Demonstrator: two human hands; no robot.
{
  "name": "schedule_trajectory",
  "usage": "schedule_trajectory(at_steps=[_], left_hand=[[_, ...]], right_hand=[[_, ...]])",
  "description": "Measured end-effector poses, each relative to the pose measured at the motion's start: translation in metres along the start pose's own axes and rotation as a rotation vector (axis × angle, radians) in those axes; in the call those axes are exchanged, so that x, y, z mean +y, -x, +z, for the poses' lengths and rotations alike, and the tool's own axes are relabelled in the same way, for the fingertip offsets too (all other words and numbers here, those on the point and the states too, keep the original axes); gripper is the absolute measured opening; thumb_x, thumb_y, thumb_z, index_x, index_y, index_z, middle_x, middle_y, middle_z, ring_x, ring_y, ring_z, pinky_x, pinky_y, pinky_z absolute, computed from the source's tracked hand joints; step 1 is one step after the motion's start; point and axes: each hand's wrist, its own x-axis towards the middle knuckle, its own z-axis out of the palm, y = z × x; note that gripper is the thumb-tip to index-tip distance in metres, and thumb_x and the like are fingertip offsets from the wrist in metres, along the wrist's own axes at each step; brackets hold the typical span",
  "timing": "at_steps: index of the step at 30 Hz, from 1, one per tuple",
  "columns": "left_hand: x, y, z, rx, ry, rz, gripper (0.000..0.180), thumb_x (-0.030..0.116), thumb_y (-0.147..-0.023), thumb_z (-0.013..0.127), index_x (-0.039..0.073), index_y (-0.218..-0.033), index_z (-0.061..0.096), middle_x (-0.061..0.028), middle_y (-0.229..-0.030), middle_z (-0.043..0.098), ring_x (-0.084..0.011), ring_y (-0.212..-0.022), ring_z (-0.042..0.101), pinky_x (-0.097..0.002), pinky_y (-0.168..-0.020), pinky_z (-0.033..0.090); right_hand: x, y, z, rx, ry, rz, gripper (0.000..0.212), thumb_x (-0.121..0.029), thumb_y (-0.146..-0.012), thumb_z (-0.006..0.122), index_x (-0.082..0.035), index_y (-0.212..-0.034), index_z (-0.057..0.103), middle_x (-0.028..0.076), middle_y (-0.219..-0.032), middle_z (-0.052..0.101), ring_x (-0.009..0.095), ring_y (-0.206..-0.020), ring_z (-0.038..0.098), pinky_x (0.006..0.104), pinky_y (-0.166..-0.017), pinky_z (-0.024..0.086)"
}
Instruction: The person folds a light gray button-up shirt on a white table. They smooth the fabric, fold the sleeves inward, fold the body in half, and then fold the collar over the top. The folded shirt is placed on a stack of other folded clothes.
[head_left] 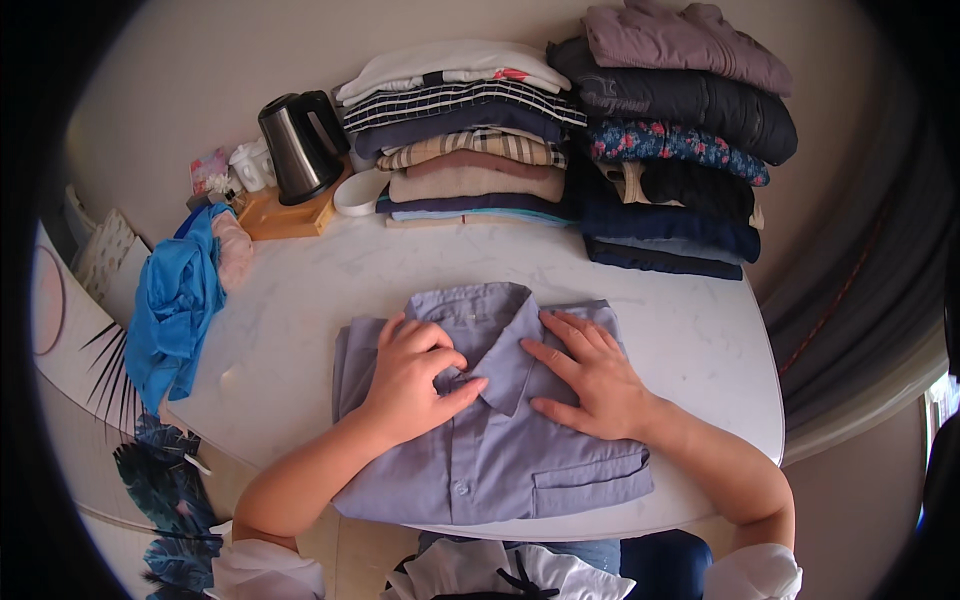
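Observation:
A lavender-grey button-up shirt (490, 460) lies folded on the white table, front side up. Its collar (510, 350) points away from me, and a pocket shows at the lower right. My left hand (410, 385) is at the left side of the collar, with curled fingers and the thumb closed in around the collar's edge; the left collar point is mostly hidden beneath it. My right hand (595, 385) lies flat on the right shoulder of the shirt, fingers spread, its fingertips beside the right collar flap.
Two tall stacks of folded clothes (470, 190) (680, 170) stand at the back of the marble-patterned table (300, 290). Left of them are a steel kettle (300, 150), a wooden tray (290, 215) and a white bowl (360, 193). Blue cloth (170, 310) hangs over the left edge.

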Motion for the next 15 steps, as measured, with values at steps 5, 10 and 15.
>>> schedule_trajectory(at_steps=[5,10,15], left_hand=[[0.0018,-0.0006,0.0021,-0.062,0.029,-0.012,0.029,0.026,-0.066,0.087,0.009,-0.072,0.065,-0.0007,-0.084,0.057,-0.0220,-0.086,0.056,-0.0469,-0.102,0.033],[-0.0018,0.0021,0.0031,-0.142,0.051,-0.019,0.025,0.024,-0.072,0.084,0.008,-0.074,0.064,-0.0003,-0.086,0.059,-0.0231,-0.091,0.057,-0.0523,-0.108,0.028],[-0.0066,0.0000,0.0012,-0.206,0.050,0.035,0.026,0.024,-0.075,0.082,0.007,-0.074,0.063,-0.0011,-0.086,0.060,-0.0236,-0.091,0.056,-0.0529,-0.108,0.027]], right_hand=[[0.0005,0.0008,-0.0018,-0.005,0.006,-0.001,0.063,-0.042,-0.085,0.066,-0.012,-0.138,0.053,0.023,-0.148,0.038,0.040,-0.138,0.036,0.0496,-0.114,0.029],[-0.0001,0.0011,-0.0018,-0.006,-0.004,-0.002,0.063,-0.042,-0.085,0.067,-0.012,-0.138,0.053,0.023,-0.148,0.038,0.040,-0.138,0.036,0.0496,-0.114,0.029],[0.0000,0.0010,-0.0026,-0.013,-0.008,-0.001,0.063,-0.041,-0.084,0.067,-0.012,-0.138,0.053,0.023,-0.148,0.038,0.040,-0.138,0.036,0.0497,-0.114,0.029]])
